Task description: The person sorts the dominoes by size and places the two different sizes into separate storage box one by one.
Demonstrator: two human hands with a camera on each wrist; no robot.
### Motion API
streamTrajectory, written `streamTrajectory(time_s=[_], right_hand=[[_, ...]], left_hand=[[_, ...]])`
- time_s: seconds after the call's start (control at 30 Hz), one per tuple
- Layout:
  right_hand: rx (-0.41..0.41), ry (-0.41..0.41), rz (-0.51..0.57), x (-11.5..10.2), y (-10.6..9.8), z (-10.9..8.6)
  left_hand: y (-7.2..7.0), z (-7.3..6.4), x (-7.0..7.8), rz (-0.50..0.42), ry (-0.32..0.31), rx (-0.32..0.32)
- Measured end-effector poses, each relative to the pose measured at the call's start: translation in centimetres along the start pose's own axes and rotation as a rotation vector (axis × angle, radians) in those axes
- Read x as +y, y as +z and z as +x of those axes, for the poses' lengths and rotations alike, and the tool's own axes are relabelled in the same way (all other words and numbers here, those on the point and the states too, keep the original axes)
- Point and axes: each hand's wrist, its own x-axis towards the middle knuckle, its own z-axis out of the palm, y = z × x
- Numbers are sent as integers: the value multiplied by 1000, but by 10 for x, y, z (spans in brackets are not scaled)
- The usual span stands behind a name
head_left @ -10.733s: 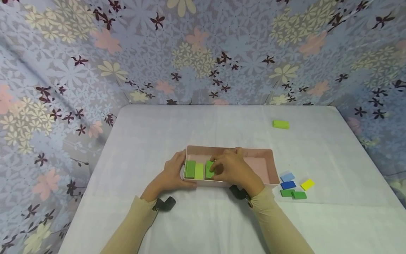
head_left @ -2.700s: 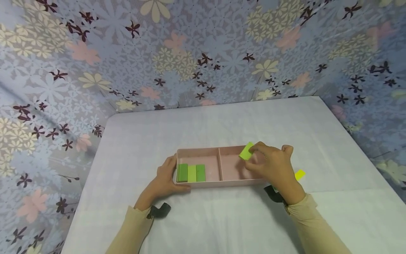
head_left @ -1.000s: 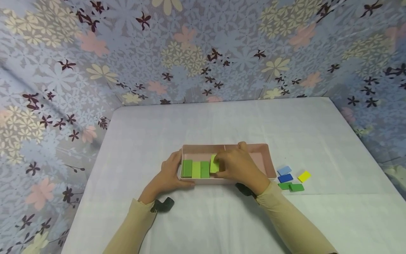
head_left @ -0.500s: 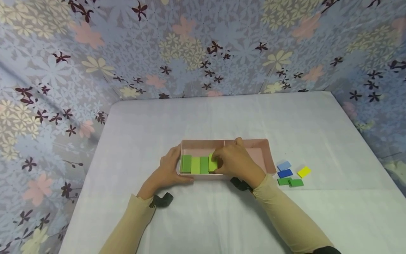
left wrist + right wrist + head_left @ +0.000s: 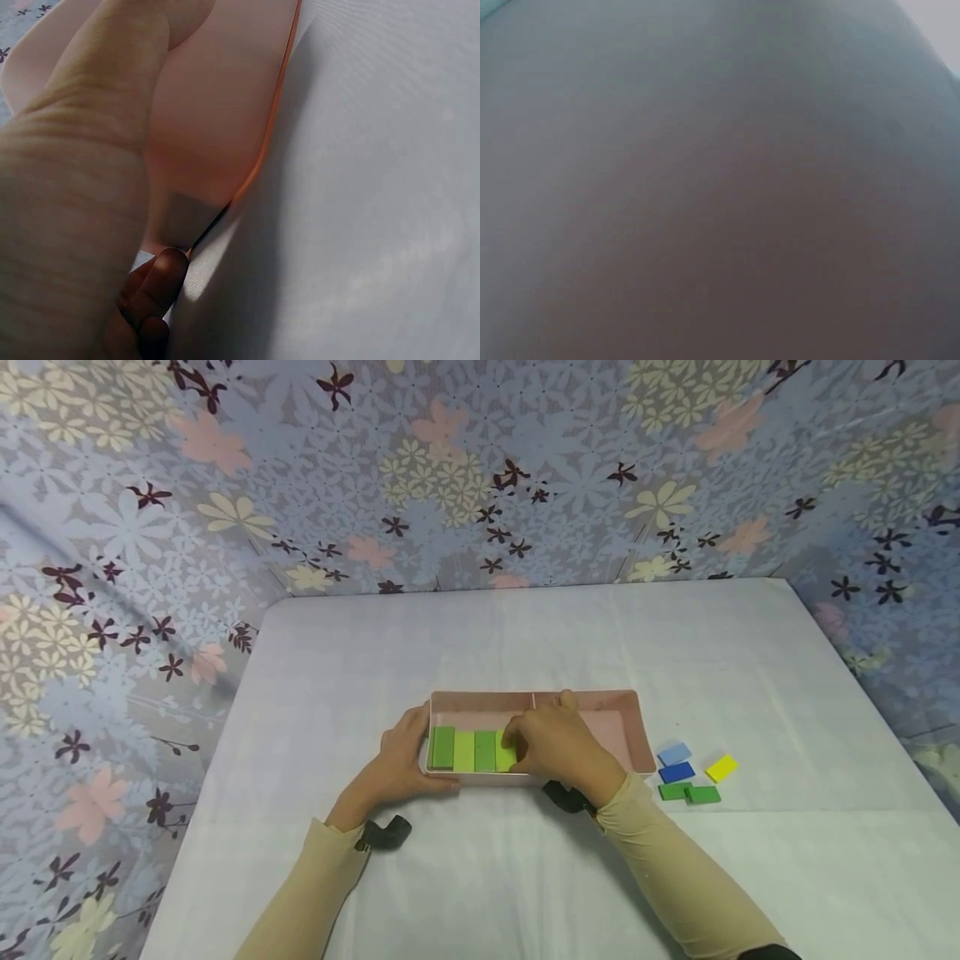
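Observation:
A long pink box [image 5: 618, 735] with a divider lies on the white-covered table. My left hand [image 5: 397, 760] holds its left end, thumb along the front wall; in the left wrist view its fingertips [image 5: 165, 277] are at the box's lower edge. Inside the left compartment, green blocks [image 5: 443, 748] and a lime block [image 5: 464, 752] stand in a row, with another green block [image 5: 485, 752] beside them. At the row's right end my right hand [image 5: 558, 743] pinches a second lime block [image 5: 506, 753], partly covered by its fingers. The right wrist view is a blur.
To the right of the box lie a light blue block [image 5: 674, 753], a dark blue block [image 5: 677, 772], a yellow block [image 5: 722, 768] and two green blocks [image 5: 702, 795], one overlapping the other. A flowered cloth [image 5: 480, 477] hangs behind the table.
The lime block, earlier at the table's back right, was carried over the box's right compartment, then lowered and moved left against the row. The left hand has kept its hold on the box.

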Motion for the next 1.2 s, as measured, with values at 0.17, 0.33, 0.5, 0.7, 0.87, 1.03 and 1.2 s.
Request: streamTrajectory(time_s=[0.17, 0.33, 0.5, 0.7, 0.87, 1.03, 1.2], right_hand=[[-13, 32, 32, -2, 1, -1], [-21, 59, 37, -4, 2, -2], [-29, 79, 36, -5, 3, -3], [-13, 76, 31, -3, 6, -5], [11, 59, 25, -3, 9, -8], [43, 41, 25, -2, 9, -9], [125, -32, -40, 0, 7, -9]], left_hand=[[0, -1, 0, -7, -8, -3], [-1, -1, 3, -14, -20, -9], [-1, -3, 5, -10, -46, -22], [2, -4, 3, -6, -53, -13], [7, -6, 3, -10, -62, -17], [5, -5, 6, -9, -51, -11], [2, -5, 7, 4, -40, -7]])
